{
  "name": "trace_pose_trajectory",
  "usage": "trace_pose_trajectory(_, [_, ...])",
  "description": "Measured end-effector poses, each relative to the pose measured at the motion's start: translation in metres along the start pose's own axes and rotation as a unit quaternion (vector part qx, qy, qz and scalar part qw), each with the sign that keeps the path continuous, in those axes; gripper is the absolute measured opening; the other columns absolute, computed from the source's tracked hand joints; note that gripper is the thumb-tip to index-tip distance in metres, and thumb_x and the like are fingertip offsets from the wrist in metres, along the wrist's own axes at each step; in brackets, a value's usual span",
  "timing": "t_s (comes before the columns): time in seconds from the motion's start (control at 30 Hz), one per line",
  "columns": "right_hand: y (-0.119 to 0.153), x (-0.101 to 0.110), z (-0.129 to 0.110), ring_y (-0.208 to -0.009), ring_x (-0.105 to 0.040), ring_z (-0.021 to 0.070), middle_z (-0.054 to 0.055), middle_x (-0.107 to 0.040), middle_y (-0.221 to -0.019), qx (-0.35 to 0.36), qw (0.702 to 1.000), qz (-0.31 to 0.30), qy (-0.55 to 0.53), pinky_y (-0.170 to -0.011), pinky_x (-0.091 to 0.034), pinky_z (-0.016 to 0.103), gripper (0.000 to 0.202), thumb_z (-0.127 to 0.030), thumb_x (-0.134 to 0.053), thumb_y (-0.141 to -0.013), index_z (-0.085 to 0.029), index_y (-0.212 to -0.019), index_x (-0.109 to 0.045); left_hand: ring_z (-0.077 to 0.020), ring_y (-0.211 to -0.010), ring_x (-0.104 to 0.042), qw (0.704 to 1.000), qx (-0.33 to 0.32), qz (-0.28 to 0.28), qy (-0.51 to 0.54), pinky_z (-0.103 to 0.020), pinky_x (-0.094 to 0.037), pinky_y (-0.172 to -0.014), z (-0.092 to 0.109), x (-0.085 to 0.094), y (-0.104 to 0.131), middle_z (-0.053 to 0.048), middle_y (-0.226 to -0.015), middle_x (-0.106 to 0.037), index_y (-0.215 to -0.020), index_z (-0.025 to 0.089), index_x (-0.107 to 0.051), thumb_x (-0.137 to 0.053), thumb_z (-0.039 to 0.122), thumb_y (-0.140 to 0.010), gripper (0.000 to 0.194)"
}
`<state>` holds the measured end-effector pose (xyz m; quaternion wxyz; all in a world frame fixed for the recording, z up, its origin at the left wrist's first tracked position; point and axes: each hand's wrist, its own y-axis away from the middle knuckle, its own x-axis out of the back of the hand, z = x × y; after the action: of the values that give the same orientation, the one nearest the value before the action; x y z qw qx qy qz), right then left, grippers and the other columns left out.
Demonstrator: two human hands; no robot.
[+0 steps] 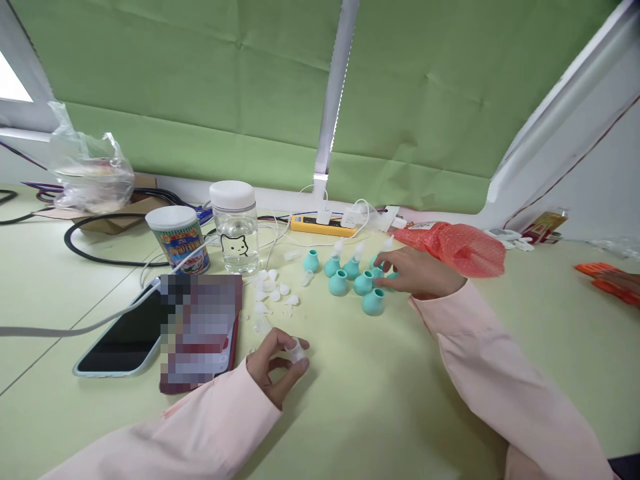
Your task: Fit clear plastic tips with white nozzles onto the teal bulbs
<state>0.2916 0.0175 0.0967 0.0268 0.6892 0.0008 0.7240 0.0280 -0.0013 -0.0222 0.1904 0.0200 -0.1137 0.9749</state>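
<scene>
My left hand pinches a small translucent plastic tube piece between thumb and fingers, low over the table. My right hand reaches into a group of teal rubber bulbs, thumb and fingers closed around one teal rubber bulb, which they partly hide. In front of that hand stands another open-necked bulb. Several bulbs at the back carry white tapered tips, such as this nozzle. Loose white plastic pieces lie scattered between my hands. A clear nozzle lies beside the bulbs.
Two phones, one dark-screened and one red-edged, lie left. Behind them stand a noodle cup and a water bottle. A yellow power strip, cables and red bubble wrap lie along the back. Another person's hand shows far right.
</scene>
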Motion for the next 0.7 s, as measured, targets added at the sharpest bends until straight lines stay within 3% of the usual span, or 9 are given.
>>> trace_pose_trajectory(0.23, [0.003, 0.002, -0.003, -0.071, -0.058, 0.0212, 0.004, -0.061, -0.08, -0.003, 0.998, -0.061, 0.012, -0.056, -0.04, 0.029, 0.03, -0.04, -0.052, -0.07, -0.024, -0.094, -0.057, -0.0134, -0.065, -0.057, 0.999, 0.015, -0.028, 0.019, -0.024, -0.049, -0.058, 0.0, 0.003, 0.002, -0.006, -0.077, -0.064, -0.064, 0.018, -0.047, -0.058, 0.024, -0.067, 0.013])
trace_pose_trajectory(0.33, [0.001, 0.0, -0.003, -0.071, -0.057, 0.0214, 0.004, -0.061, -0.08, 0.0, 0.999, -0.051, 0.016, -0.056, -0.04, 0.029, 0.031, -0.04, -0.052, -0.07, -0.024, -0.096, -0.056, -0.0137, -0.066, -0.056, 0.999, 0.024, -0.027, 0.026, -0.023, -0.049, -0.057, 0.0, 0.003, 0.001, -0.005, -0.073, -0.062, -0.067, 0.017, -0.051, -0.059, 0.028, -0.068, 0.013])
trace_pose_trajectory(0.47, [-0.004, -0.008, -0.002, -0.069, -0.057, 0.0201, 0.003, -0.061, -0.079, 0.008, 1.0, -0.026, 0.003, -0.054, -0.04, 0.028, 0.029, -0.039, -0.051, -0.072, -0.026, -0.098, -0.055, -0.0107, -0.052, -0.049, 0.997, 0.041, -0.043, 0.057, -0.022, -0.046, -0.047, -0.002, 0.003, 0.001, -0.001, -0.064, -0.055, -0.069, 0.017, -0.05, -0.057, 0.036, -0.07, 0.021])
trace_pose_trajectory(0.7, [-0.007, -0.01, -0.006, -0.074, -0.057, 0.0194, 0.004, -0.06, -0.084, 0.012, 0.998, -0.054, -0.016, -0.059, -0.04, 0.028, 0.029, -0.038, -0.048, -0.073, -0.025, -0.098, -0.056, -0.0121, -0.056, -0.047, 0.999, 0.016, -0.026, 0.017, -0.021, -0.043, -0.046, -0.008, 0.002, 0.001, 0.0, -0.062, -0.051, -0.069, 0.019, -0.048, -0.054, 0.039, -0.07, 0.022])
